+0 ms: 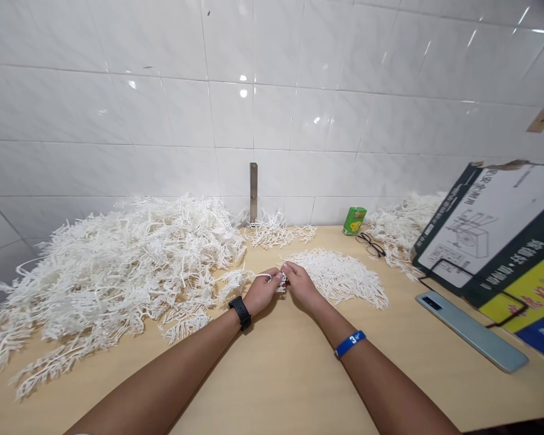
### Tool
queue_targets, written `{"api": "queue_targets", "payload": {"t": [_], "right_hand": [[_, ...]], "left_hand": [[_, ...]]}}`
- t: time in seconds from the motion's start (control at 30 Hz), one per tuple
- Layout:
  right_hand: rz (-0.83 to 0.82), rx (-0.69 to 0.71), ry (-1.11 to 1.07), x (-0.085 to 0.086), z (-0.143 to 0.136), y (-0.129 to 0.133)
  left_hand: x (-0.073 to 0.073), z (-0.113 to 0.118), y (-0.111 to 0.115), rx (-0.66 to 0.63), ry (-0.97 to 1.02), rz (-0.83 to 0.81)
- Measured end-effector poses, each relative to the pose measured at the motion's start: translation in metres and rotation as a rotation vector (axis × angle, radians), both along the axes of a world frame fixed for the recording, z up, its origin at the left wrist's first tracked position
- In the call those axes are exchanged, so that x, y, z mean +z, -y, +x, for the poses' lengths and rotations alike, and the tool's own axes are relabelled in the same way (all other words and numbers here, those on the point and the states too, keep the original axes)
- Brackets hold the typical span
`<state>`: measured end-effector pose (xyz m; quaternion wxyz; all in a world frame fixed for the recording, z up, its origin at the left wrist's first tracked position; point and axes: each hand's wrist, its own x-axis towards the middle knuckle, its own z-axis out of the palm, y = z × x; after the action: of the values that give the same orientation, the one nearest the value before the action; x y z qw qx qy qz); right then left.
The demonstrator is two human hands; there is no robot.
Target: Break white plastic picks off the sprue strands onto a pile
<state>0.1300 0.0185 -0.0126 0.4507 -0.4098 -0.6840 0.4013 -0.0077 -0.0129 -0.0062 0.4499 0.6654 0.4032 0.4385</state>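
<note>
My left hand (263, 291), with a black watch on its wrist, pinches a white branched plastic strip (281, 284). Close against it, my right hand (299, 283) has its fingertips closed on the same strip; a blue band circles that forearm. To the left rises a large tangled heap of white branched plastic pieces (131, 266). Just right of my hands lies a flatter pile of small separate white pieces (344, 275). The fingertips partly hide the strip.
A small green box (354, 221) and black glasses (370, 244) sit at the back right. A phone (471, 331) lies before a large printed carton (494, 241). More white pieces (403, 223) lie behind. A metal bracket (253, 193) is on the tiled wall (290, 121).
</note>
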Motion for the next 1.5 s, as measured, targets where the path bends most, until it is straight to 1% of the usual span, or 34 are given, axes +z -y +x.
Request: {"api": "queue_targets", "payload": {"t": [0.13,0.23,0.37,0.5,0.63,0.67,0.7,0.77,0.87,0.97,1.1,1.2,1.33,1.43,1.5], "right_hand": [[-0.038,0.106,-0.079,0.007,-0.001,0.006],[-0.027,0.123,-0.093,0.008,0.000,0.009],[0.033,0.082,-0.055,0.005,0.001,0.008],[0.135,0.000,0.034,0.002,0.001,0.004],[0.266,-0.073,0.113,0.005,0.002,0.003],[0.278,-0.089,0.131,0.007,0.003,0.004],[0.271,-0.103,0.143,0.008,0.003,0.004],[0.196,-0.107,0.140,0.008,0.004,0.004],[0.049,-0.064,0.060,0.005,0.003,0.002],[-0.038,-0.023,-0.025,0.001,0.001,-0.001],[-0.126,0.033,-0.063,0.000,-0.001,-0.002],[-0.123,0.028,-0.052,0.001,0.000,0.000],[-0.037,0.003,0.018,0.003,0.002,0.003],[0.018,0.027,0.072,0.005,0.003,0.006],[0.001,0.054,0.084,0.004,0.003,0.007]], "left_hand": [[0.005,-0.001,0.005,-0.062,0.084,-0.050],[0.008,-0.001,0.009,-0.085,0.136,-0.084],[0.005,-0.002,0.008,-0.113,0.180,-0.117],[0.000,-0.004,0.004,-0.143,0.203,-0.116],[-0.005,-0.005,-0.003,-0.146,0.225,-0.093],[-0.006,-0.005,-0.004,-0.138,0.231,-0.101],[-0.007,-0.005,-0.006,-0.127,0.237,-0.115],[-0.008,-0.004,-0.008,-0.105,0.247,-0.145],[-0.009,-0.002,-0.009,-0.092,0.260,-0.172],[-0.006,0.000,-0.006,-0.107,0.259,-0.174],[-0.003,0.002,-0.004,-0.099,0.255,-0.164],[-0.003,0.001,-0.004,-0.049,0.231,-0.156],[0.000,0.002,-0.002,0.056,0.150,-0.110],[0.003,0.003,0.001,0.077,0.112,-0.092],[0.004,0.004,0.003,0.057,0.100,-0.089]]}}
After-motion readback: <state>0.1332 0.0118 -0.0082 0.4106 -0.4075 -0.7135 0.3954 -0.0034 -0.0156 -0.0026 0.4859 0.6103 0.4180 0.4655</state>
